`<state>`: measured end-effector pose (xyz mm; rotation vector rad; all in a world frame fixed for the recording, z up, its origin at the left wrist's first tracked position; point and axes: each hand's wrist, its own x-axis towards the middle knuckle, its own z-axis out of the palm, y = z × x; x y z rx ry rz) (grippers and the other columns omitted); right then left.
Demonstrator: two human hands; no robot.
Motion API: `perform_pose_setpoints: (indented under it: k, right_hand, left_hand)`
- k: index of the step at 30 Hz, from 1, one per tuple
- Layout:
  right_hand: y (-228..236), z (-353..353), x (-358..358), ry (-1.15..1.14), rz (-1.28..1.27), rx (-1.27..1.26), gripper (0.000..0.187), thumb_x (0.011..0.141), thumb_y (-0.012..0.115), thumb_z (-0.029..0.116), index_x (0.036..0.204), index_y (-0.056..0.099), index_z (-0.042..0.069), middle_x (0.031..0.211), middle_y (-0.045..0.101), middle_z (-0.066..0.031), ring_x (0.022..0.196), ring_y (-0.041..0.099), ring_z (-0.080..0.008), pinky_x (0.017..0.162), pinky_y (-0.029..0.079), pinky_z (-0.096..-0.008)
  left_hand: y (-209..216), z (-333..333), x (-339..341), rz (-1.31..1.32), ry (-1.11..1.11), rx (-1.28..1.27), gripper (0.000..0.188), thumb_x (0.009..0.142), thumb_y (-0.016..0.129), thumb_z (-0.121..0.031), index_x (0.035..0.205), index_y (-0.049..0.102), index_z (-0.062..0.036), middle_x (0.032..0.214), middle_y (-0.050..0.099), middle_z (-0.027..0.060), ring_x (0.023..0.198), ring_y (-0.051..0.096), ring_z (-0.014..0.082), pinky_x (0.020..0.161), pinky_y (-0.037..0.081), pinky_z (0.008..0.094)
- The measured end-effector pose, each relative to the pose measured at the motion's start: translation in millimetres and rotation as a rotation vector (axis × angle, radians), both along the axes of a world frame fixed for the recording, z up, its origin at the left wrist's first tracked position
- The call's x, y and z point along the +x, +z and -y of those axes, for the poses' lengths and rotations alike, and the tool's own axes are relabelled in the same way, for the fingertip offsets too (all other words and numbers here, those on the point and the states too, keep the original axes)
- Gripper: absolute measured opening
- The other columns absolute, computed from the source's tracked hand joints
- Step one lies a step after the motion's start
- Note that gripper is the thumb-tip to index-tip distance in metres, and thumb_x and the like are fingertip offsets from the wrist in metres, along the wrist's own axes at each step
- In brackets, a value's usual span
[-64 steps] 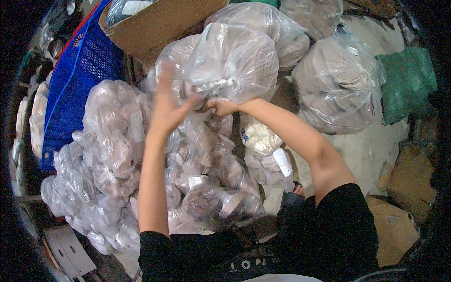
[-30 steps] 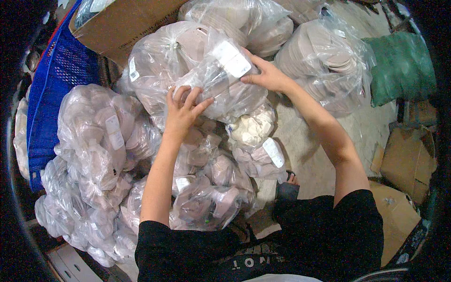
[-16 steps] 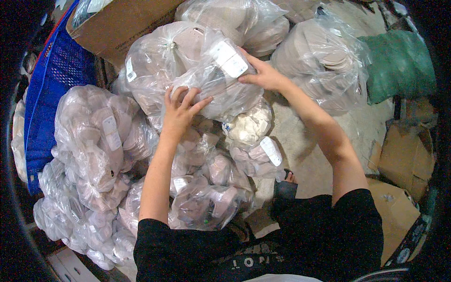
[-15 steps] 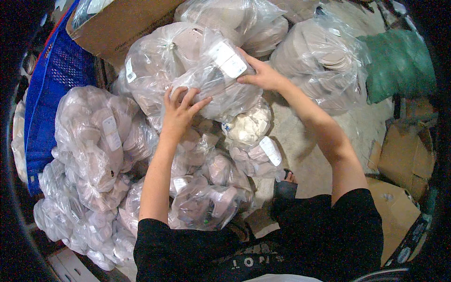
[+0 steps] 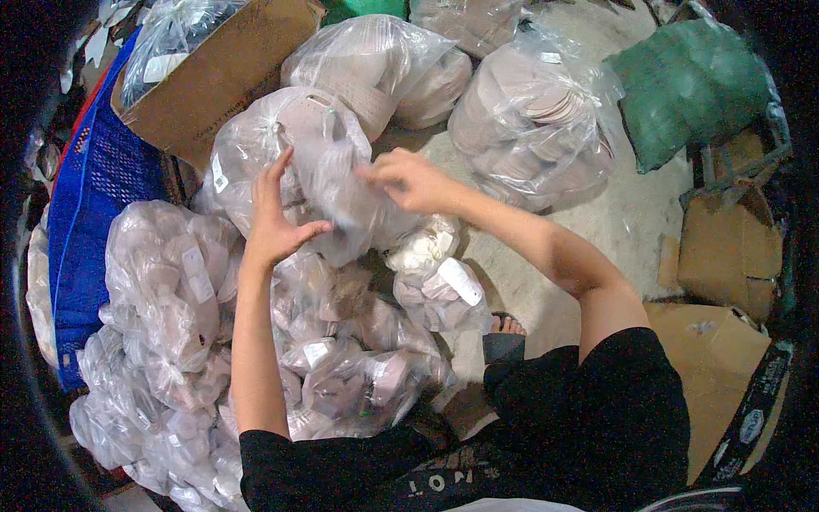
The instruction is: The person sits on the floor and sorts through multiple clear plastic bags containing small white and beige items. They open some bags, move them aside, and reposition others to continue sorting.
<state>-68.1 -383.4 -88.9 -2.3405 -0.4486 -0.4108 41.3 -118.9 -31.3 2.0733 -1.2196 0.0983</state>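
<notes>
A clear plastic bag (image 5: 341, 200) of pale pinkish-beige pieces lies between my hands, its surface smeared by motion. My left hand (image 5: 277, 218) is beside it with thumb and fingers spread, holding nothing. At the bag's right side, my right hand (image 5: 414, 181) has its fingers curled in a pinch at the plastic; the fingertips are blurred. Behind my left hand sits a knotted clear bag (image 5: 243, 141) with a white label. Below the bag between my hands rests a small bag of cream-white pieces (image 5: 424, 245), touching a labelled bag (image 5: 439, 299).
Many filled clear bags (image 5: 171, 264) are heaped at left, beside a blue perforated crate (image 5: 102, 196). A cardboard box (image 5: 217, 77) stands at far left. Another large bag (image 5: 537, 128) and a green sack (image 5: 695, 90) are at far right. More cardboard (image 5: 729, 252) lies along the right.
The bag between my hands has turned and shifted left, and its white label no longer shows plainly. My left hand has come off it; my right hand has moved left, fingers curling.
</notes>
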Motion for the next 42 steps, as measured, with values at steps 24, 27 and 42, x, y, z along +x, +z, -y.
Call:
perform_pose_setpoints:
  k: [24, 27, 42]
  right_hand:
    - [-10, 182, 178, -0.93, 0.028, 0.016, 0.104, 0.082, 0.062, 0.07, 0.145, 0.036, -0.009, 0.146, 0.043, -0.0317, 0.137, 0.041, -0.0457, 0.113, 0.035, -0.0504]
    - [-28, 179, 202, -0.837, -0.181, 0.307, 0.108, 0.082, 0.061, 0.071, 0.143, 0.035, -0.014, 0.146, 0.042, -0.035, 0.138, 0.04, -0.0464, 0.115, 0.032, -0.0509]
    - [3, 68, 170, -0.691, 0.037, 0.429, 0.034, 0.086, 0.063, 0.034, 0.084, 0.07, 0.0, 0.084, 0.068, -0.0267, 0.081, 0.068, -0.0427, 0.073, 0.055, -0.0486]
  left_hand:
    - [-92, 10, -63, -0.027, -0.045, 0.277, 0.052, 0.072, 0.059, -0.057, 0.108, 0.065, -0.0188, 0.128, 0.067, -0.0015, 0.122, 0.057, 0.0226, 0.104, 0.032, 0.0448]
    - [-103, 14, -62, -0.012, -0.048, 0.253, 0.055, 0.076, 0.053, -0.061, 0.108, 0.064, -0.0183, 0.128, 0.067, -0.0013, 0.122, 0.057, 0.0229, 0.104, 0.032, 0.0448]
    - [-143, 40, -51, -0.05, 0.013, 0.249, 0.067, 0.084, 0.034, -0.073, 0.104, 0.064, -0.0163, 0.126, 0.067, 0.001, 0.121, 0.057, 0.025, 0.104, 0.03, 0.0457]
